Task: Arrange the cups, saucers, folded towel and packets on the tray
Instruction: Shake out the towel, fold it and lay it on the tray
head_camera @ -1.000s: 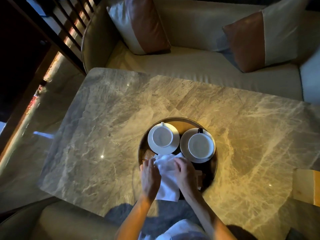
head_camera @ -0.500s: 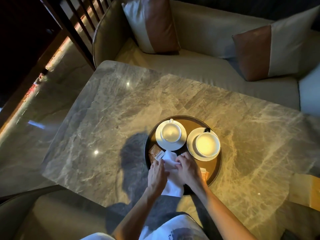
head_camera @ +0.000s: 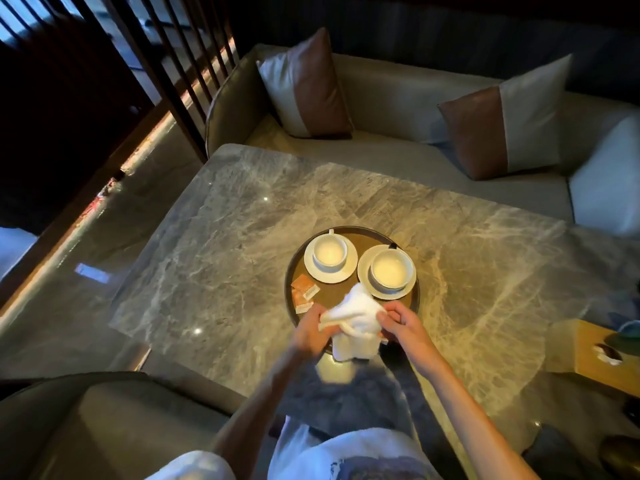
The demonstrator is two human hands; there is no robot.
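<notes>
White terry cloth — a crumpled towel [head_camera: 356,315] — is pinched from both sides, the left hand [head_camera: 310,332] and the right hand [head_camera: 403,323] each closed on it above the near rim of the round dark tray [head_camera: 367,233]. Orange packets [head_camera: 304,293] are laid at the tray's left edge. Two white cups [head_camera: 329,252] are set on white saucers [head_camera: 349,271] at the far side — all on a grey marble table [head_camera: 214,244]
</notes>
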